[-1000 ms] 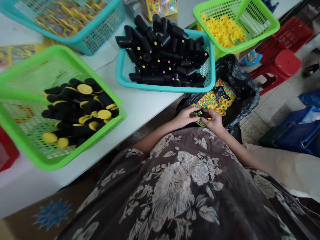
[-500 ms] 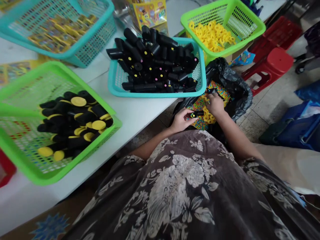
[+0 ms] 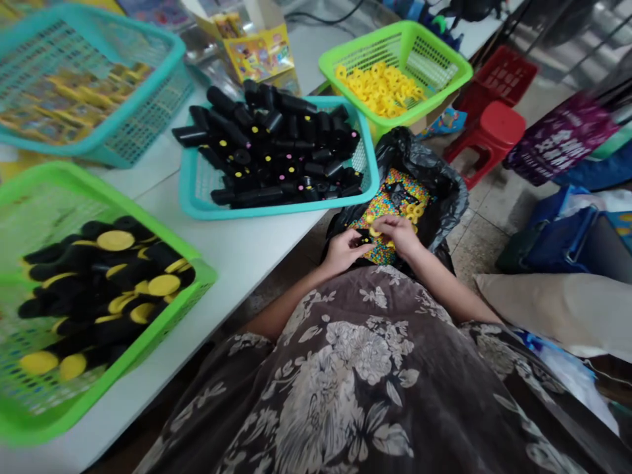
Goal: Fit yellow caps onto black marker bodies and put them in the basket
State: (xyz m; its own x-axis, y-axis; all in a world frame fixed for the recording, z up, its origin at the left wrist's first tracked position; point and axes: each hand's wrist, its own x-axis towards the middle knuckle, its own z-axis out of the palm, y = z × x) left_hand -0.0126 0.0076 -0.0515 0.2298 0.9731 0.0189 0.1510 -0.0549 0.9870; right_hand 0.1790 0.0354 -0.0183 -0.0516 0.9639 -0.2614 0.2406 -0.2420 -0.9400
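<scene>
My left hand point(image 3: 342, 253) is closed round a short black tube point(image 3: 364, 237), low over a bin lined with a black plastic bag point(image 3: 451, 191). Pinched in my right hand point(image 3: 399, 236) is a yellow ring-shaped piece point(image 3: 374, 228), close against the tube's end. Beneath both hands lie many small coloured beads point(image 3: 402, 179). Several loose yellow ring pieces point(image 3: 413, 212) rest on the beads beyond my right hand. My fingers hide part of the tube and of the ring piece.
On the white table point(image 3: 237, 253) stand a blue basket of black tubes point(image 3: 207, 212), a green basket of yellow-capped black tubes point(image 3: 200, 263), a blue basket of yellow packets point(image 3: 148, 131) and a green basket of yellow ring pieces point(image 3: 447, 89). A red stool point(image 3: 501, 125) is to the right.
My right hand has come back from the beads toward my left hand and now holds a yellow ring piece at the tube. The view has shifted, so the baskets appear further left and lower.
</scene>
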